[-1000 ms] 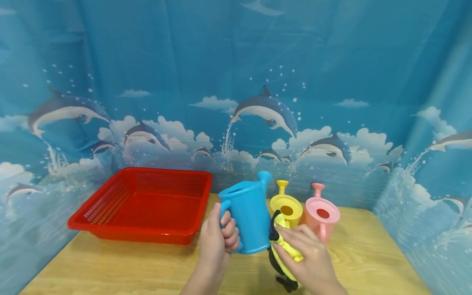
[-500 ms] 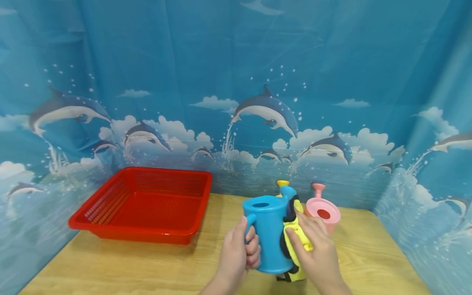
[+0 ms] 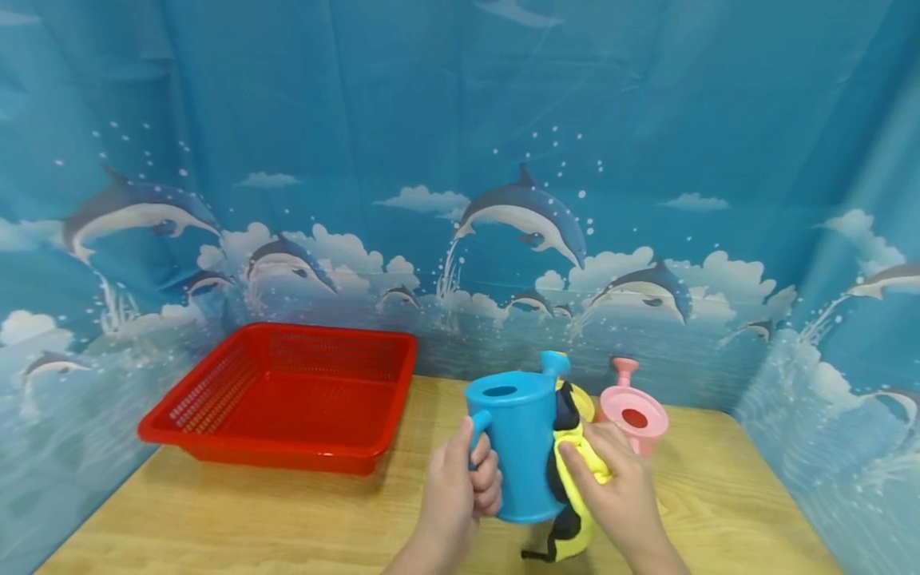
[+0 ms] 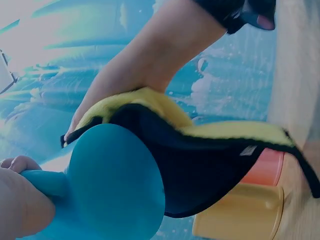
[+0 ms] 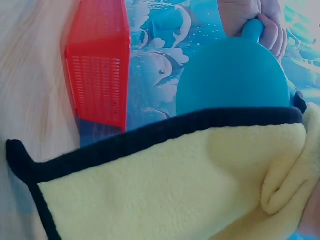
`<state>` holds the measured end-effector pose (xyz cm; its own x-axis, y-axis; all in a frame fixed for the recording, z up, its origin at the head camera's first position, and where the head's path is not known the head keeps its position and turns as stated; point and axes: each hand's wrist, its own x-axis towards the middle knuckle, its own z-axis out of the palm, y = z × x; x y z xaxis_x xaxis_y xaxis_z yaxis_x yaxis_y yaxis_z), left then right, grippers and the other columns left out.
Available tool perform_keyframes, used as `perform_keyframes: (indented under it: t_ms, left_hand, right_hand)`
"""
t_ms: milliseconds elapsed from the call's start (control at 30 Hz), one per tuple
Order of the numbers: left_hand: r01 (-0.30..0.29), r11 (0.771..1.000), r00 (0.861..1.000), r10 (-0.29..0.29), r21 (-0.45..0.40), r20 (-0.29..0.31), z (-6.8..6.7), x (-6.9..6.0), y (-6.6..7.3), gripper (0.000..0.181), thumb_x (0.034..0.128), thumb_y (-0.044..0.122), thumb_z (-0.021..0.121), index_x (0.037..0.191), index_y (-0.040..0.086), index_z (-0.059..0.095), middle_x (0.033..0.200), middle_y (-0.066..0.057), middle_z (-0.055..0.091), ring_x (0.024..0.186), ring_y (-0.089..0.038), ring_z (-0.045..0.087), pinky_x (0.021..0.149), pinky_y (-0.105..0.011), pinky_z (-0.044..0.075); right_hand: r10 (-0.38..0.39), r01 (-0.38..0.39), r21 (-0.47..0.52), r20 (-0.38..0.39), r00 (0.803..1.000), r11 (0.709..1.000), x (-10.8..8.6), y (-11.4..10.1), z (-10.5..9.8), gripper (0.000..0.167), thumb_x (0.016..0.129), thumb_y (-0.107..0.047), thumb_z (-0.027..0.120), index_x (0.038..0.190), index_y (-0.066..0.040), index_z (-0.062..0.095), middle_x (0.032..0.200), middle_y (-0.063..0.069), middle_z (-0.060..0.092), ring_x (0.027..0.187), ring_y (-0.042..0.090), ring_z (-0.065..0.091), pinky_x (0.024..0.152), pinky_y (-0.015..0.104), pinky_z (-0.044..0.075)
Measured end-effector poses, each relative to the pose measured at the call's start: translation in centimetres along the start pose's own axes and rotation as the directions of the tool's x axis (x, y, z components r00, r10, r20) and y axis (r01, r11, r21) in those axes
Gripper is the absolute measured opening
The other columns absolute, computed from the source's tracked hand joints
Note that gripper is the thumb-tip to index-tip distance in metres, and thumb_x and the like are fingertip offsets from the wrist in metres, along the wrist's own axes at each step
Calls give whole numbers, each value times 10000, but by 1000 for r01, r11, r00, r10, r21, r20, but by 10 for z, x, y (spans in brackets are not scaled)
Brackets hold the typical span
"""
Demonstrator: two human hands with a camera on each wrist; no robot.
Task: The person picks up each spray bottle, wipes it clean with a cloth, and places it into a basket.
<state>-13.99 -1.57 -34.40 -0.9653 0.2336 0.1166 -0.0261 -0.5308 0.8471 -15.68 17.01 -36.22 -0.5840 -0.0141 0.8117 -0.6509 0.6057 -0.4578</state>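
Observation:
A blue watering can (image 3: 519, 447) is held upright above the table by my left hand (image 3: 463, 487), whose fingers curl round its handle. My right hand (image 3: 621, 487) pinches a yellow cloth with dark edging (image 3: 575, 527) against the can's right side. In the left wrist view the cloth's dark underside (image 4: 195, 170) hangs beside the can's base (image 4: 117, 185). The right wrist view shows the fuzzy yellow side of the cloth (image 5: 150, 185) in front of the can (image 5: 235, 75), with my left hand (image 5: 252, 17) at the handle.
A red basket (image 3: 287, 455) stands on the wooden table (image 3: 287, 519) at the left. Behind the cloth is a yellow watering can (image 3: 584, 402), mostly hidden, and a pink one (image 3: 632, 399) is at its right. A dolphin-print curtain (image 3: 402, 120) surrounds the table's back and sides.
Over the last second the blue can has moved right and turned more upright, now covering much of the yellow can. My right hand and the cloth have moved slightly right with it.

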Motion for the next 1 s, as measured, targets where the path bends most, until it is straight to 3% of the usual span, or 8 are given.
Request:
perform_keyframes:
  t_ms: [100, 200, 367, 467, 533, 633, 867, 1000]
  left_hand:
    - [-58, 998, 998, 59, -32, 9, -4, 2, 4, 464, 1065, 358, 237, 645, 164, 276, 482, 71, 220, 385, -46, 225, 400, -195, 185]
    - [-88, 995, 996, 87, -55, -9, -7, 3, 8, 460, 1065, 356, 230, 645, 173, 276, 484, 70, 205, 382, -42, 208, 400, -195, 169]
    - [-122, 989, 992, 118, -89, -43, -13, 5, 16, 458, 1061, 360, 241, 641, 183, 288, 488, 68, 196, 383, -52, 181, 403, -210, 134]
    - [-140, 984, 990, 137, -113, -37, -15, 6, 19, 459, 1061, 370, 249, 641, 189, 293, 492, 63, 192, 386, -59, 169, 411, -226, 104]
    - [-147, 981, 989, 146, -123, -19, -17, 8, 20, 458, 1061, 372, 249, 643, 193, 296, 494, 61, 192, 388, -60, 168, 415, -233, 92]
    - [-142, 981, 990, 144, -129, 9, -17, 9, 19, 457, 1063, 369, 237, 642, 201, 299, 495, 66, 193, 390, -48, 181, 419, -229, 97]
    - [-85, 993, 995, 89, -81, 54, -13, 7, 12, 442, 1063, 350, 199, 656, 199, 282, 492, 92, 227, 394, -25, 229, 417, -195, 163]
    - [-68, 996, 992, 74, -63, 107, -10, 5, 9, 444, 1063, 370, 198, 658, 210, 283, 492, 99, 239, 400, -21, 242, 420, -179, 187]
  right_hand:
    - [36, -36, -1, 58, 998, 999, -2, 1, 1, 314, 726, -9, 777, 1036, 2, 729, 927, 71, 726, 912, -18, 551, 872, 361, 366]
    - [31, -31, -3, 109, 994, 1000, -2, 1, 1, 318, 717, -30, 797, 1030, -15, 739, 935, 44, 736, 914, -22, 566, 863, 442, 404]
    - [-104, 101, 27, 158, 982, 995, -3, 4, 1, 311, 688, -29, 822, 992, -35, 755, 921, 43, 746, 859, 58, 609, 745, 173, 509]
    - [-116, 117, 11, 199, 973, 993, -1, 6, -2, 289, 686, -89, 839, 965, -66, 766, 893, -6, 737, 827, 48, 601, 920, 439, 473]
    - [-105, 108, -3, 232, 967, 994, 0, 7, -5, 286, 684, -118, 845, 959, -96, 771, 877, -59, 725, 813, 29, 594, 874, 651, 376]
    - [-105, 111, -8, 252, 962, 994, 1, 8, -9, 297, 675, -113, 846, 962, -104, 769, 875, -79, 719, 805, 18, 588, 807, 709, 319]
    - [-155, 165, -35, 199, 968, 986, 1, 10, -10, 273, 696, -66, 825, 958, -116, 766, 902, -36, 725, 832, 42, 594, 809, 270, 457]
    - [-162, 162, 10, 136, 977, 987, 2, 13, -9, 291, 705, -6, 799, 990, -32, 746, 906, 40, 722, 882, 45, 595, 846, 89, 432]
